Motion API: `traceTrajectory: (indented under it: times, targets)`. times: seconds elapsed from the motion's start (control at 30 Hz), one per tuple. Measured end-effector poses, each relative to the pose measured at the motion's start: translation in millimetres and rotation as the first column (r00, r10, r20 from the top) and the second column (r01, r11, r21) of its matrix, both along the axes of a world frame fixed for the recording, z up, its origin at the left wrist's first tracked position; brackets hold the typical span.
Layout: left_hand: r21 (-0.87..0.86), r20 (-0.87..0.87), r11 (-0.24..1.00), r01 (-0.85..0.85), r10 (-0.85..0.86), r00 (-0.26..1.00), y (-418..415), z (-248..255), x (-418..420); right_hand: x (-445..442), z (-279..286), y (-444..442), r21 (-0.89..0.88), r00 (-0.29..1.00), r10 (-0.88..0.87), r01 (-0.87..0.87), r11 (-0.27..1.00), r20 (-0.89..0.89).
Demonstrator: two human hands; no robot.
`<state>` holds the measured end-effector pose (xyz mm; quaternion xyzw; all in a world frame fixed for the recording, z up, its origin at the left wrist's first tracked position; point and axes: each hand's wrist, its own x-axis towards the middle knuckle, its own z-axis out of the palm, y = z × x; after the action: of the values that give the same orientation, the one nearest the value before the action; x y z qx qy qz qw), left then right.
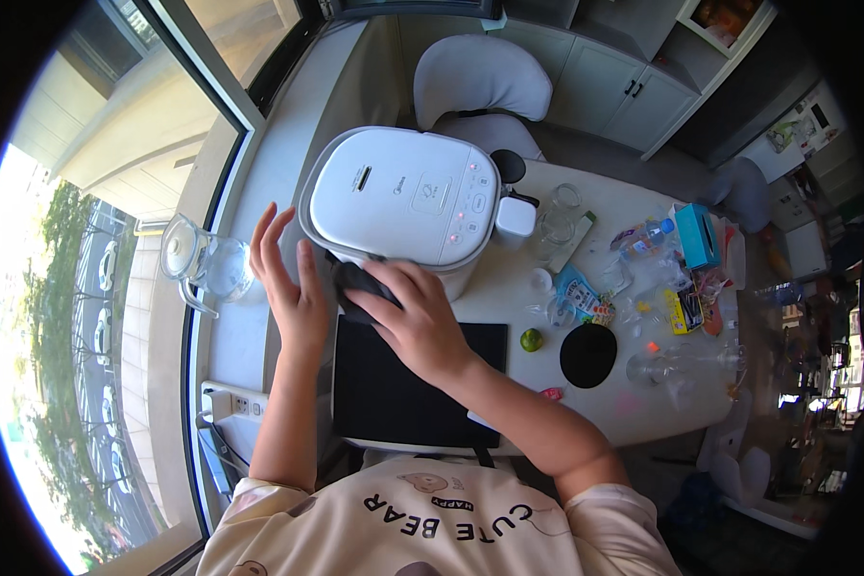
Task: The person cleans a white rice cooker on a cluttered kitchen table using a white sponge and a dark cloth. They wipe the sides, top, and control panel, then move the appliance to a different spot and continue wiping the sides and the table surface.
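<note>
A white Midea countertop appliance [396,194] with a rounded lid stands at the table's far left, lights glowing on its button panel. My right hand [421,317] grips a dark grey cloth [363,291] low against the appliance's near side. Some of the cloth is hidden under my fingers. Raised just left of the cloth, my left hand [291,288] has its fingers spread and holds nothing. A black mat [417,389] lies on the table below my right wrist.
On the windowsill left of my hand is a glass pitcher [219,266] of clear liquid. A power strip [237,403] sits nearer me. The table [605,425] carries a green citrus fruit [531,340], a black round pad [588,355], glass jars [558,223] and a blue box [697,236].
</note>
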<state>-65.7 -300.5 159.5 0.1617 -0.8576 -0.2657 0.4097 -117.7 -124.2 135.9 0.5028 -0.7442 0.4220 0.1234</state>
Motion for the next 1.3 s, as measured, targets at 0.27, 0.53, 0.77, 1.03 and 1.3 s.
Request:
traceTrajectory:
  times: [0.27,0.53,0.77,1.03,1.3]
  targets:
    - [0.047,-0.1,0.999,0.009,-0.005,0.995,8,-20,43,-28,-39,-119,0.294,0.885,-0.267,0.39,0.873,-0.382]
    - [0.086,-0.025,0.996,-0.015,0.017,1.0,0,-31,60,-4,-39,33,0.344,0.933,-0.171,0.28,0.896,-0.315]
    - [0.089,-0.019,0.995,-0.052,0.054,0.998,-9,-34,71,-3,-19,19,0.25,0.935,-0.148,0.235,0.939,-0.323]
    - [0.07,-0.014,0.997,-0.022,0.023,1.0,-5,-35,70,-38,-33,-151,0.332,0.927,-0.198,0.305,0.893,-0.318]
    - [0.215,-0.029,0.977,0.003,0.003,1.0,-13,-36,64,-123,-10,-173,0.425,0.959,-0.279,0.274,0.863,-0.051]
